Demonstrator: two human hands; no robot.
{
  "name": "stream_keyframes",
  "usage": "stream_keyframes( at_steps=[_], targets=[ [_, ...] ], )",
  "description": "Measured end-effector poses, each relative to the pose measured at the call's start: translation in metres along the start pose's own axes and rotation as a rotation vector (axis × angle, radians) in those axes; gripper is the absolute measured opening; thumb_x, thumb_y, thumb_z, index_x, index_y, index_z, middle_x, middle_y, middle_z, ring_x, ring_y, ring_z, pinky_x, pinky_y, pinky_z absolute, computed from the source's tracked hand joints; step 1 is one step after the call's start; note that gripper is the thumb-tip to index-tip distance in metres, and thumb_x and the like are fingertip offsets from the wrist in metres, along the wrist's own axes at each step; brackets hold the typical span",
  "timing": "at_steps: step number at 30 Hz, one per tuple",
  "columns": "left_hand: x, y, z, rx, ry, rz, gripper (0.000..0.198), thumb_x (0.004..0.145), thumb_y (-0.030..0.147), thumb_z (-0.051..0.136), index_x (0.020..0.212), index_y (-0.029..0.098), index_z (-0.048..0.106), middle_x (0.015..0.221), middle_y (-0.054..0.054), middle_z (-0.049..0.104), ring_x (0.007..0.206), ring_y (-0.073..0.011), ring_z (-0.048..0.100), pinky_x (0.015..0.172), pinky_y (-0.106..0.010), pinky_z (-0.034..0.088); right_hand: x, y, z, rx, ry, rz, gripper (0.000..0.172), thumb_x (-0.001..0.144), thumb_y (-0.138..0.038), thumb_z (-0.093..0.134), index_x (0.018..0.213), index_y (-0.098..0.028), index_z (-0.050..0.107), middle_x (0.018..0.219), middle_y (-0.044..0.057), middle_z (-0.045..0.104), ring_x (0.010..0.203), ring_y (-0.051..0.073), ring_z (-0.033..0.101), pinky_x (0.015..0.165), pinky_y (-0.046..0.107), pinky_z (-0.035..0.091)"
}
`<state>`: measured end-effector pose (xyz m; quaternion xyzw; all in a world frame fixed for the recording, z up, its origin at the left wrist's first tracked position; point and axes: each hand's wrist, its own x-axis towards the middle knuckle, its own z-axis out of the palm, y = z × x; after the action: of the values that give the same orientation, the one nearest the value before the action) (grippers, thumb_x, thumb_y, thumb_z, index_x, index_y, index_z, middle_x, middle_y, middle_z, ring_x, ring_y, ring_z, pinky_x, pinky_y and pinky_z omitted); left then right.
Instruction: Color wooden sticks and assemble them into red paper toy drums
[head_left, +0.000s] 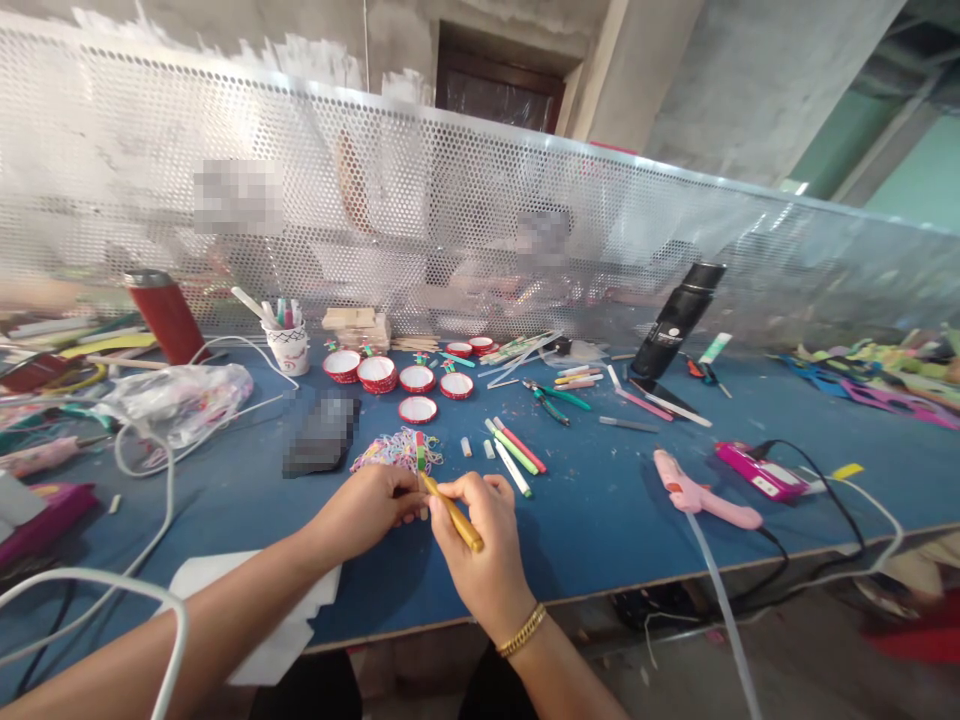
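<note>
My right hand [487,550] grips a yellow marker pen [463,526], its tip against a small wooden stick. Pinched in my left hand [379,505] is that stick [421,452], which has red and green bands at its upper end; my fingers hide part of it. Just behind the stick lies a pile of multicoloured loops [386,450], perhaps rubber bands or yarn. Red, green and white-bodied markers [517,447] rest to the right, beside two loose pen caps [466,447]. Several red-rimmed, white round pieces [417,409] stand farther back.
A dark phone-like object [322,435] lies left. Behind are a paper cup of pens [289,348], a red flask [166,318], green-handled pliers [555,398] and a black bottle [679,320]. A pink glue gun [705,495] and its cord lie right. White cables [169,500] loop at left.
</note>
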<state>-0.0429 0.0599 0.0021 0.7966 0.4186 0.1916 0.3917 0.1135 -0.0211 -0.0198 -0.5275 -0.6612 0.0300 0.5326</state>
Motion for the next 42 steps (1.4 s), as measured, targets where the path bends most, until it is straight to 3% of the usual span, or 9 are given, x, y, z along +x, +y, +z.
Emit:
stream_keyframes(
  at_steps=[13,29,42],
  targets=[
    [0.0019,-0.0037,0.0008,-0.021,-0.017,-0.026,0.027,0.082,0.04,0.059,0.072,0.018,0.071,0.062,0.0,0.064,0.059,-0.0139,0.058,0.054,-0.022,0.042,-0.0003,0.0005,-0.0036,-0.046,0.076,0.005,0.005,0.092,-0.023,0.057,0.088,-0.023,0.06,0.075,-0.001,0.069,0.07,0.016,0.06,0.082,0.035,0.038],
    [0.0031,-0.0064,0.0007,-0.059,-0.046,0.019,0.031,0.084,0.044,0.058,0.073,0.018,0.069,0.062,0.001,0.061,0.059,-0.013,0.056,0.054,-0.022,0.043,-0.0018,-0.0026,-0.0075,0.014,0.11,-0.009,0.008,0.091,-0.021,0.055,0.094,-0.022,0.062,0.084,0.001,0.07,0.079,0.018,0.062,0.087,0.037,0.039],
    [0.0041,-0.0057,0.0013,-0.124,-0.048,0.001,0.035,0.076,0.051,0.069,0.069,0.017,0.068,0.058,0.002,0.059,0.059,-0.013,0.056,0.054,-0.022,0.044,-0.003,-0.0042,-0.0097,0.036,0.118,-0.048,0.011,0.092,-0.021,0.056,0.099,-0.023,0.065,0.089,0.001,0.072,0.081,0.017,0.063,0.089,0.037,0.038]
  ],
)
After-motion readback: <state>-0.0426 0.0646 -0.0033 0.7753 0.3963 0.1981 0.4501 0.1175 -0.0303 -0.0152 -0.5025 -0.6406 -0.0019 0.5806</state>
